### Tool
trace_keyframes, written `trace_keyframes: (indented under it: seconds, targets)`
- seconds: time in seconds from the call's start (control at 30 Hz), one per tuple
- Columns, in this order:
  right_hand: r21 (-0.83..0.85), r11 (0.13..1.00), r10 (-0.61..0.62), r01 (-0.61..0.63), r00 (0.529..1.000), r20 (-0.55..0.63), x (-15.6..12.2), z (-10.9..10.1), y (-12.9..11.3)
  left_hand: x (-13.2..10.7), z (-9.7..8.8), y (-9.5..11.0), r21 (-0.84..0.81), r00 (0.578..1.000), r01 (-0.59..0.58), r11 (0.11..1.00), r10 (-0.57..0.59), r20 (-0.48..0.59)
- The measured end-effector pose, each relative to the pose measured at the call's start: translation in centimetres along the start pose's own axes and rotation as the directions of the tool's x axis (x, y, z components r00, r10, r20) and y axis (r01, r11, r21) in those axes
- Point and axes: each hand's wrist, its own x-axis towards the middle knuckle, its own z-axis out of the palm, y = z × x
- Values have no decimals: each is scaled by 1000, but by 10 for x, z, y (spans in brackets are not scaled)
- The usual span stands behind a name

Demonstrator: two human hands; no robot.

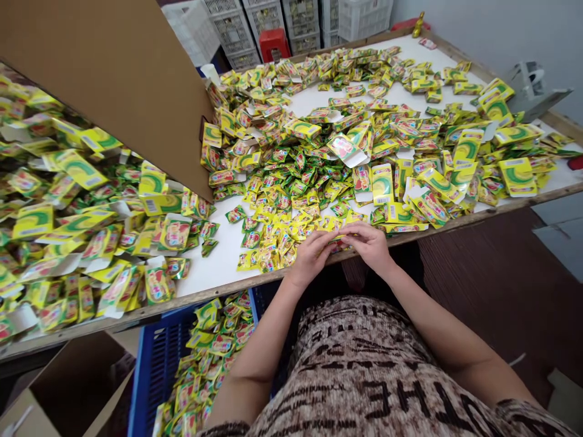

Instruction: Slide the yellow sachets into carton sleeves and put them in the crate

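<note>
At the table's front edge my left hand [314, 255] and my right hand [370, 243] meet, fingers closed on a small yellow-and-red packet [339, 240]. Most of it is hidden by my fingers, so whether it is a carton or a sachet is unclear. Just beyond my hands lies a heap of small yellow and green sachets [277, 221]. Flat yellow-green cartons [381, 184], some with their white flaps out, lie to the right of the heap.
A large cardboard sheet [122, 79] stands across the table on the left, with more cartons [77, 170] beyond it. Below the wooden table edge [191, 294] is a blue crate [148, 370] of packets, beside an open cardboard box [77, 382]. White crates [232, 30] stand behind.
</note>
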Motion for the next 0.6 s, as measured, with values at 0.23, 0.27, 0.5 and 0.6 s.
trace_keyframes:
  seconds: [0.23, 0.27, 0.5, 0.6]
  targets:
    - [-383, 844, -366, 374, 926, 98, -27, -9, 7, -11, 5, 3, 36, 995, -91, 995, 89, 56]
    - [-391, 834, -376, 390, 919, 117, -23, -10, 7, -9, 6, 4, 45, 995, -95, 994, 94, 36]
    - [-646, 606, -121, 464, 856, 502, 51, -4, 11, -59, -76, 17, -269, 798, 414, 870, -489, -353]
    - [-664, 478, 58, 575, 733, 677, 70, 4, 18, -134, -135, 22, -208, 545, 832, 514, -829, 130]
